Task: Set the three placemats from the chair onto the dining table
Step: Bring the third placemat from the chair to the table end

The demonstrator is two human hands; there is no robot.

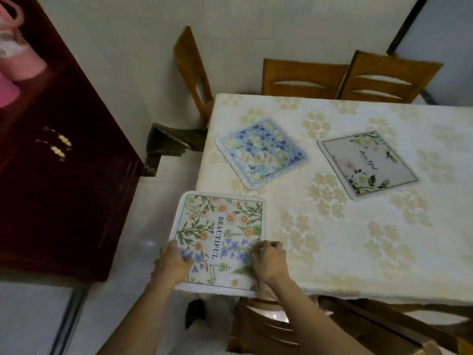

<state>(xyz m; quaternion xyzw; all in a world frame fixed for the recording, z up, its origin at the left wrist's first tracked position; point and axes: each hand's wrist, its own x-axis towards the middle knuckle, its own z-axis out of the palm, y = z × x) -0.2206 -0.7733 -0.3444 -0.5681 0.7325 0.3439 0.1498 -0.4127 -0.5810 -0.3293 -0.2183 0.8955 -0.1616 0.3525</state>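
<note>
At table [358,239] corner, both hands, left [172,263] & right [268,261], fingers pinched on 3rd placemat [222,226] near edge; prob. light, floppy, so grip w/ both sides.

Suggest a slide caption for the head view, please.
Both hands, left hand and right hand, hold the third placemat at the table corner.

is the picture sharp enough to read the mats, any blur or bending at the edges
Head view: the word BEAUTIFUL on the held placemat reads clearly; the script on the grey placemat is soft and hard to read; the red cabinet and pink items at the left edge are smeared; wide-angle bending tilts the chairs and wall lines; lighting is dim and even, no harsh glare.
</note>
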